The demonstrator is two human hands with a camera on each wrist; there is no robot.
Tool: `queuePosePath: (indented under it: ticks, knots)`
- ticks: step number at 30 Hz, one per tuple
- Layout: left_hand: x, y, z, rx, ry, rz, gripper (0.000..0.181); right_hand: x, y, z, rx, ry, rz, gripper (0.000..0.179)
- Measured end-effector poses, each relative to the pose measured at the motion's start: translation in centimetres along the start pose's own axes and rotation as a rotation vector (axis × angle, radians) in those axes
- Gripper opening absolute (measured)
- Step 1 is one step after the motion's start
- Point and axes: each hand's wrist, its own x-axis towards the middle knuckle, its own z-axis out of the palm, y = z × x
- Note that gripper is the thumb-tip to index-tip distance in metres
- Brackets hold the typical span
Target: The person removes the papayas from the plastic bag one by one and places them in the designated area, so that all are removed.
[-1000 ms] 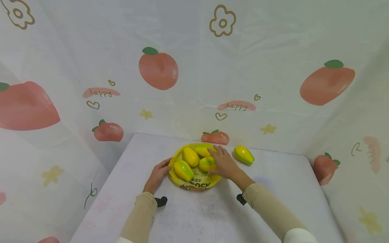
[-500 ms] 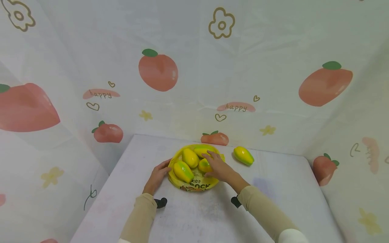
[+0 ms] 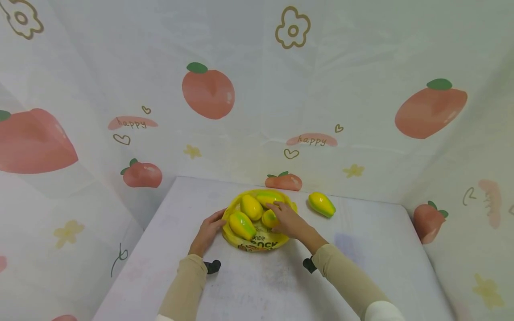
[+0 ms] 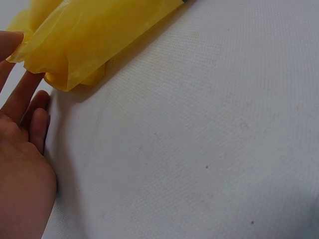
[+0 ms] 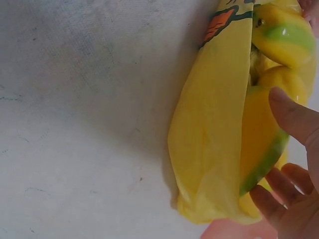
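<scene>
right grip [image 3: 287, 220]; shifted slightly left; yellow-green fruit [image 3: 269, 219] beneath; more covered

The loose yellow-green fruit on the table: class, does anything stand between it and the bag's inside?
Yes: the raised rim of the yellow bag facing the loose fruit, with the right hand over that side of the opening. Between rim and fruit, only tabletop shows.

A yellow bag [image 5: 209, 134] is lying on the white tabletop [image 5: 99, 124], showing an orange print [image 5: 219, 25] at the end opposite its crumpled corner. Just inside the bag's open edge, the right hand [image 5: 299, 178] is holding a yellow-green fruit [image 5: 260, 132], the thumb overlying it, the fingertips touching its green side. Toward the printed end, a green-banded fruit [image 5: 286, 35] is sitting.
</scene>
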Motion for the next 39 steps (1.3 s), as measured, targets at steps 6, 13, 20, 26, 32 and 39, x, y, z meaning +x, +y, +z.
queuePosePath:
  ticks: [6,13,20,26,32,39]
  knots:
    - [0.1,0.0,0.0,-0.022,-0.006,0.003,0.050,0.1,-0.1,0.0,-0.047,-0.008,-0.014,0.070]
    - [0.1,0.0,0.0,-0.028,-0.004,0.010,0.049,0.0,-0.3,0.4,-0.117,0.029,-0.041,0.052]
    - [-0.2,0.2,0.1,-0.027,-0.001,0.013,0.050,-0.3,-0.7,0.2,-0.033,0.000,-0.036,0.052]
    - [-0.2,0.5,0.0,-0.037,-0.007,0.003,0.050,-0.4,-0.8,-0.1,0.003,-0.009,-0.060,0.054]
    - [-0.2,0.2,0.0,-0.039,0.011,-0.011,0.049,-0.5,-0.8,-0.3,0.002,0.013,-0.097,0.057]
    - [-0.3,0.3,0.0,-0.037,0.007,-0.010,0.050,-1.2,-1.0,-1.1,0.004,0.058,-0.128,0.060]
